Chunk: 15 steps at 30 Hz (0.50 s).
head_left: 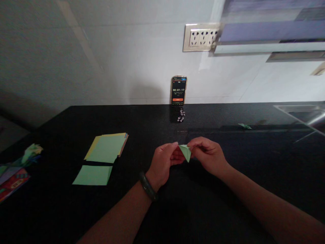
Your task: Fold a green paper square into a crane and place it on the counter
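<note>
A small piece of folded green paper (186,153), pointed at its lower end, is held up between both hands above the dark countertop. My left hand (164,162), with a dark bangle on the wrist, grips its left side; the thumb lies along the top and the other fingers curl behind. On the right edge, my right hand (209,154) pinches the paper between thumb and fingers. To the left of my hands lies a stack of coloured paper sheets (104,148), green on top. Nearer to me than the stack is a folded green sheet (92,175).
A phone (178,90) showing a timer leans on the wall, its beaded strap (181,116) in front. A small folded green paper piece (244,126) lies at the right, near a metal-edged sink (291,108). Colourful packets (15,179) sit far left. Sockets (200,38) are on the wall.
</note>
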Tool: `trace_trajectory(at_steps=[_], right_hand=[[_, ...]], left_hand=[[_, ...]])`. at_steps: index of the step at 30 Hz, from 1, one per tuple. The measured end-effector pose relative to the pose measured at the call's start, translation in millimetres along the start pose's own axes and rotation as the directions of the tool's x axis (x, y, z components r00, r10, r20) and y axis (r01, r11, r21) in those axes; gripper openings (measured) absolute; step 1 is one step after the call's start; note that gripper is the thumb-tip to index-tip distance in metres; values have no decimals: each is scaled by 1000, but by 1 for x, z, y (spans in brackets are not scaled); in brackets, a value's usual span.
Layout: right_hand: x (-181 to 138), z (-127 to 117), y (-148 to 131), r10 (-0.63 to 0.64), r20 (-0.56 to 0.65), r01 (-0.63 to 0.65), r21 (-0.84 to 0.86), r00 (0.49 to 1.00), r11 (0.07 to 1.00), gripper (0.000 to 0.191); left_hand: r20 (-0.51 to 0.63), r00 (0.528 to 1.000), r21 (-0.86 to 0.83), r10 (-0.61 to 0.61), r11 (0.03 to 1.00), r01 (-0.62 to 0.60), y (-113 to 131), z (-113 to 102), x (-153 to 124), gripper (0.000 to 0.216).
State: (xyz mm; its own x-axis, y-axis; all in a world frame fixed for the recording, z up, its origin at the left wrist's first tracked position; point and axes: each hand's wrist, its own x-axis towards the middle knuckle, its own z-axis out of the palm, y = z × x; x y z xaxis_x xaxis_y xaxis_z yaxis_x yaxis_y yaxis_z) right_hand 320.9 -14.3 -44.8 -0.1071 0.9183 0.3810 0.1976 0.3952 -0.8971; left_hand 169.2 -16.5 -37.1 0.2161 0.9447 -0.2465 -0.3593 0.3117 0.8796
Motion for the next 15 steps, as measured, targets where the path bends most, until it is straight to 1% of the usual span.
trace_trajectory(at_steps=[1,3,4,5,6,8,10,12,15], right_hand=[[0,-1,0,-59,21,60,-48,998,997,9],[0,-2,-1,-140,93,150,-113,986,982,13],[1,-2,-1,-150,111,163,-125,982,979,14],[1,-2,-2,-135,108,147,-120,985,982,14],[1,-2,-3,-91,88,100,-100,992,990,14],[2,-1,-4,55,55,-53,-41,997,998,14],[3,0,-6,187,79,-187,-5,979,982,14],[4,0,-7,241,133,-243,-6,961,970,15],[5,0,-7,250,166,-253,-7,954,968,16]], left_hand=[[0,1000,24,-5,1000,5,0,0,0,29],[-6,1000,62,10,998,-10,0,0,0,27],[-10,1000,70,21,997,-20,0,0,0,24],[-15,999,73,30,997,-29,-1,0,0,23],[-19,999,78,40,996,-38,-1,0,1,21],[-27,997,114,76,991,-72,-3,-1,1,20],[-27,990,187,136,974,-129,-4,-3,2,19],[-6,981,270,193,945,-184,-5,-5,3,19],[1,966,379,258,894,-239,-6,-7,4,20]])
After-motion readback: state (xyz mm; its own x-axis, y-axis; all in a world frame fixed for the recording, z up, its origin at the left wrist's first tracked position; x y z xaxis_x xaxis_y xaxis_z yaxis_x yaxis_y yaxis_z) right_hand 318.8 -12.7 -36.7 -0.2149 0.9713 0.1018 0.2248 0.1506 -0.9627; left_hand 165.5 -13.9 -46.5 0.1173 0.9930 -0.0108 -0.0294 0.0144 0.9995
